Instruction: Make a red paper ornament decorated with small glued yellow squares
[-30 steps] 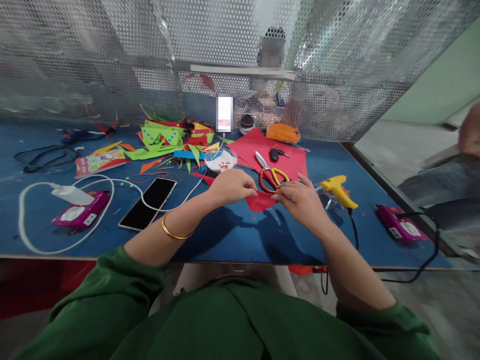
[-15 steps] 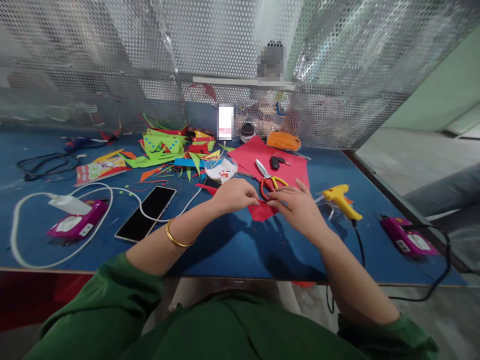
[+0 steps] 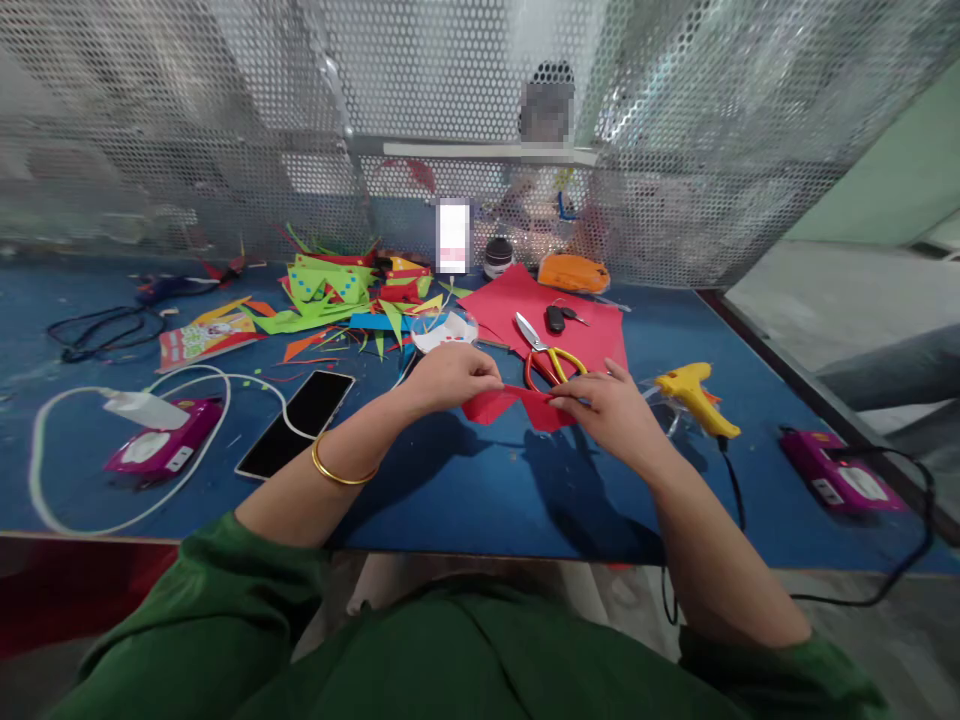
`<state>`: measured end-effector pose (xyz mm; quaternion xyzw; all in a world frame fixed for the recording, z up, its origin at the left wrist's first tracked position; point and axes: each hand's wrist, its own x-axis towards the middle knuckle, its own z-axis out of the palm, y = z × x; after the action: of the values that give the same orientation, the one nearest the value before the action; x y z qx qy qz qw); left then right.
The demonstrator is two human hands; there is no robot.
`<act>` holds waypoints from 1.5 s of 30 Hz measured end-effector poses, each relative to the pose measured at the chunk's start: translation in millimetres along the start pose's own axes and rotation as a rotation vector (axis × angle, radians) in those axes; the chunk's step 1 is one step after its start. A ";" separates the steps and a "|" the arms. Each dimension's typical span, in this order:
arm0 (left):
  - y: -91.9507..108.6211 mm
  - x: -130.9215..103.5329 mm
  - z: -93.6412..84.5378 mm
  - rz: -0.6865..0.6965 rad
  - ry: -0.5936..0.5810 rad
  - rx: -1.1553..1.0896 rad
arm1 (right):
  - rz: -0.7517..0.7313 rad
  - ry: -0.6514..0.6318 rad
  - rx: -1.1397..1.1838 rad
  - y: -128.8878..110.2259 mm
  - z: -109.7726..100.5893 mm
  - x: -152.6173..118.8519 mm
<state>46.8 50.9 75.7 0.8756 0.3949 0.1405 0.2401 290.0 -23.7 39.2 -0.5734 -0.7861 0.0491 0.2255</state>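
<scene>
Pinching the red paper piece (image 3: 546,410), left-hand (image 3: 455,379) and right-hand (image 3: 604,409) fingers are closed on it.

Glossy dark-screened phone (image 3: 303,415), smooth magenta plastic power strip (image 3: 161,440), yellow plastic glue gun (image 3: 694,392), perforated metal mesh screen (image 3: 262,80), shiny metal scissor blades (image 3: 529,330), matt red paper sheet (image 3: 499,310), polished gold-coloured bangle (image 3: 341,480), soft green cloth sleeves (image 3: 217,580), smooth blue tabletop (image 3: 480,500)

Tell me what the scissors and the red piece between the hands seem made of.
Scissors: silvery, shiny blades, likely steel; solid red and yellow handles, probably plastic. Red piece: thin, matte, crisp-edged, probably paper, though felt is possible.
</scene>
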 end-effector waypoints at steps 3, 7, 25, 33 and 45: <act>3.1 0.5 5.5 -0.012 -0.023 -0.018 | -0.023 -0.028 0.002 -6.8 3.3 7.3; -2.9 -4.4 2.5 -0.053 0.012 0.003 | -0.049 -0.031 0.002 -11.8 4.4 19.9; -52.9 -33.3 -5.3 -0.255 0.034 -0.333 | -0.034 -0.166 0.081 -4.0 13.8 21.9; -63.9 -38.4 -7.3 -0.372 0.025 -0.144 | -0.005 -0.181 0.050 0.3 27.6 25.6; -64.3 -45.9 -23.9 -0.469 0.228 0.007 | 0.456 0.203 0.418 18.0 -7.9 23.0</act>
<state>-33.5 60.3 59.1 0.7395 0.6120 0.1774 0.2172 303.6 2.2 47.0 -0.6781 -0.5837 0.2012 0.3987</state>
